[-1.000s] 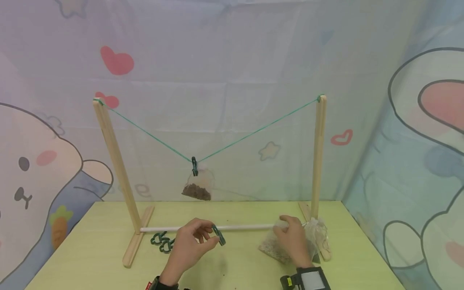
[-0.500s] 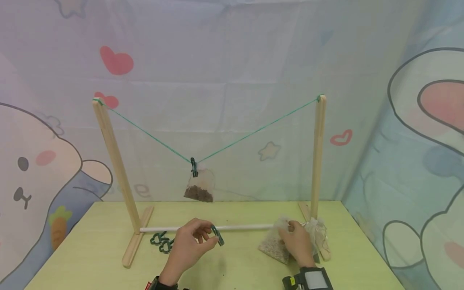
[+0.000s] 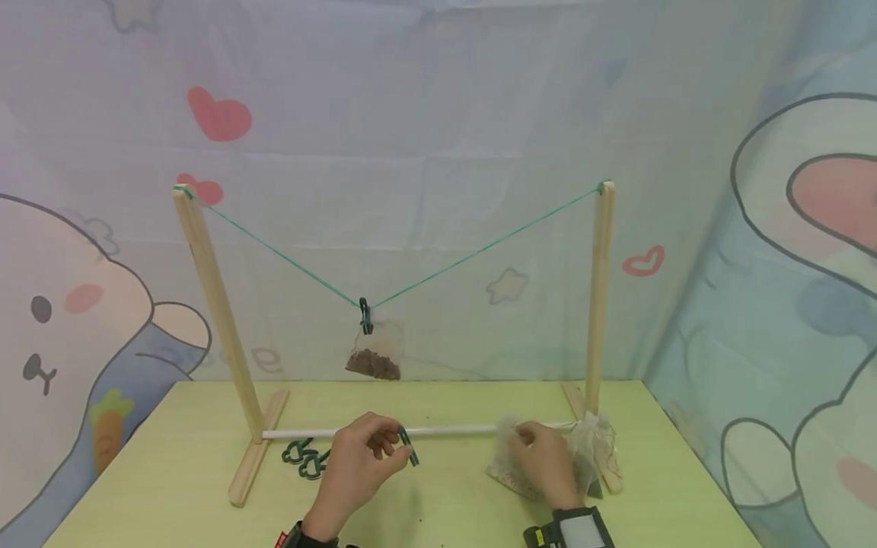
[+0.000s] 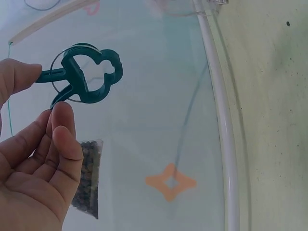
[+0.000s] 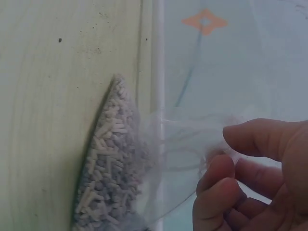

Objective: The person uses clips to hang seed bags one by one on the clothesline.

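My left hand [image 3: 359, 464] pinches the handles of a green plastic plant clip [image 4: 74, 72] between thumb and fingers, above the table. Its rounded jaws look closed in the left wrist view. At the right, my right hand [image 3: 548, 463] pinches the sheer top of a drawstring bag [image 5: 108, 168] filled with pale pellets, whose bottom rests on the table. Another sheer bag [image 3: 373, 364], with dark contents, hangs from a green clip [image 3: 366, 318] on the sagging green string [image 3: 473, 255]. Part of the pellet bag is hidden behind my right hand.
Two wooden posts [image 3: 218, 304] hold up the string, joined low down by a white rod [image 3: 452, 431]. Several green clips [image 3: 314, 464] lie by the left post. Another whitish bag [image 3: 597, 445] sits at the right post's foot. A printed cloth hangs behind the table.
My right hand shifts right and then back left, staying at the pellet bag's top. The left hand stays in place while its clip turns slightly. The hanging bag sways a little.
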`<state>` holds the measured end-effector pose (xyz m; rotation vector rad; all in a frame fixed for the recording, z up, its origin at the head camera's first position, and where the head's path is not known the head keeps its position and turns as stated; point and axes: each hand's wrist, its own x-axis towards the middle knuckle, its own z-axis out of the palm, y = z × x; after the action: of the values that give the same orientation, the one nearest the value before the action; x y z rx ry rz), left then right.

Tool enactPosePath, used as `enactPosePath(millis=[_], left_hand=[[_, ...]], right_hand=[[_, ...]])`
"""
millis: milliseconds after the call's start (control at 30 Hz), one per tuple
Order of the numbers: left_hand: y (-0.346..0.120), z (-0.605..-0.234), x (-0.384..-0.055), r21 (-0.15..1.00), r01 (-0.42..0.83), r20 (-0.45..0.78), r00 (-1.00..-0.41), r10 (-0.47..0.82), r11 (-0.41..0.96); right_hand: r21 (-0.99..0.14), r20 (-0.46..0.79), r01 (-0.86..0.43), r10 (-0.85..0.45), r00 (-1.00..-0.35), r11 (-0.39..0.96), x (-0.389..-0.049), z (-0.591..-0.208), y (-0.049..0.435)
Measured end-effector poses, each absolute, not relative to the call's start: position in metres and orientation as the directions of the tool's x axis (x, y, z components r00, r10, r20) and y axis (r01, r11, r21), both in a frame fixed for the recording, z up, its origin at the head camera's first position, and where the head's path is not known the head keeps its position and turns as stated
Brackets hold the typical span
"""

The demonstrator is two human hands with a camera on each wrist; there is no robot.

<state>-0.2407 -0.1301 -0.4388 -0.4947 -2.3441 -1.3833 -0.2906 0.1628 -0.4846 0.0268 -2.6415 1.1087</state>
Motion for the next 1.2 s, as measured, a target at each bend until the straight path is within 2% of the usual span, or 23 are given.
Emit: enactPosePath(millis=[267, 333, 567, 867, 1000, 1200], left_hand=[[-0.127, -0.437, -0.239, 0.691, 0.552, 0.579, -0.809, 0.098, 0.467], [-0.128, -0.433, -0.240, 0.649, 0.592, 0.631, -0.770, 0.097, 0.477], [-0.132, -0.403, -0.245, 0.425, 0.725, 0.804, -0.577, 0.141, 0.541], [-0.141, -0.360, -0.258, 0.259, 0.781, 0.887, -0.425, 0.179, 0.568], [-0.143, -0.345, -0.263, 0.230, 0.795, 0.908, -0.382, 0.169, 0.562], [-0.143, -0.325, -0.269, 0.220, 0.788, 0.923, -0.358, 0.138, 0.574]], right_hand=[[-0.687, 0.357, -0.249, 0.018, -0.934, 0.683, -0.283, -0.465, 0.153], [-0.678, 0.383, -0.286, -0.007, -0.924, 0.678, -0.281, -0.458, 0.150], [-0.694, 0.413, -0.397, -0.120, -0.903, 0.600, -0.280, -0.429, 0.136], [-0.698, 0.468, -0.538, -0.268, -0.842, 0.473, -0.292, -0.391, 0.121], [-0.705, 0.464, -0.555, -0.306, -0.831, 0.440, -0.297, -0.373, 0.114], [-0.704, 0.460, -0.580, -0.360, -0.812, 0.410, -0.306, -0.353, 0.108]])
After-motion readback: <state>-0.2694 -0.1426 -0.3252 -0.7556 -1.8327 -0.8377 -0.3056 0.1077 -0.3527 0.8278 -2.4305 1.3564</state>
